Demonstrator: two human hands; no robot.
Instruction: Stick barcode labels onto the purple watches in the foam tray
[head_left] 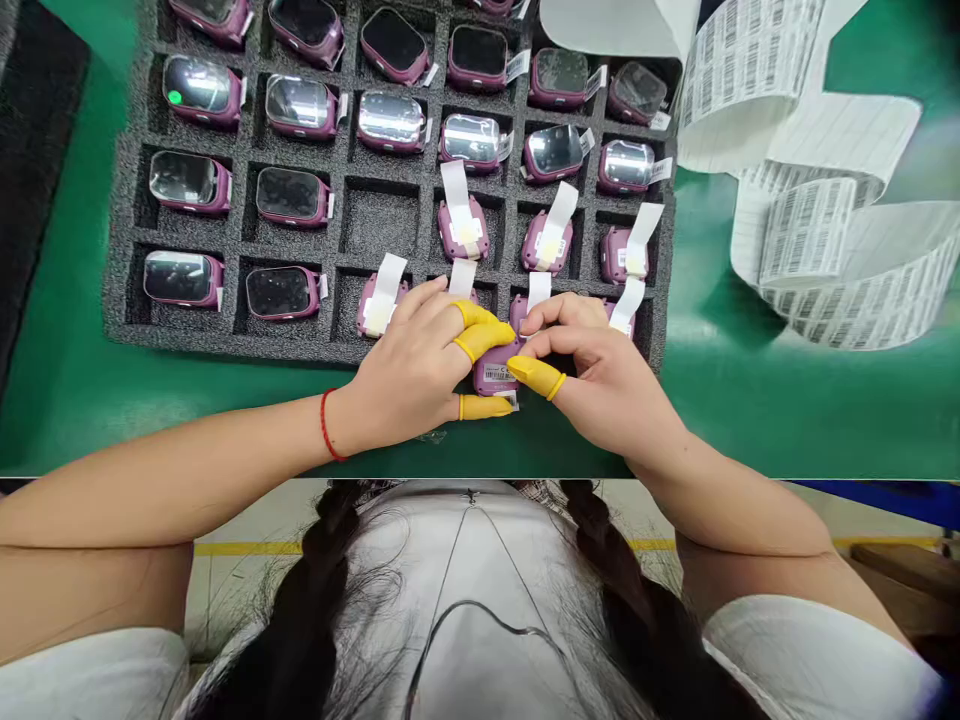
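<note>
- We see a green table spreading under everything, with a dark mat at its far left edge.
- We see a black foam tray of square compartments resting on it; most cells hold purple watch bodies, screens up in the left columns, while those in the lower right cells lie face down with white strips stuck on them. One cell in the middle is empty.
- We see a long curling ribbon of barcode labels lying right of the tray.
- We see our left hand, red string at the wrist, and our right hand meeting at the tray's near edge, close together.
- Between them we pinch one purple watch body, back side up with a small barcode label, just over the tray's front rim; yellow finger cots cover the gripping fingertips of both hands.
</note>
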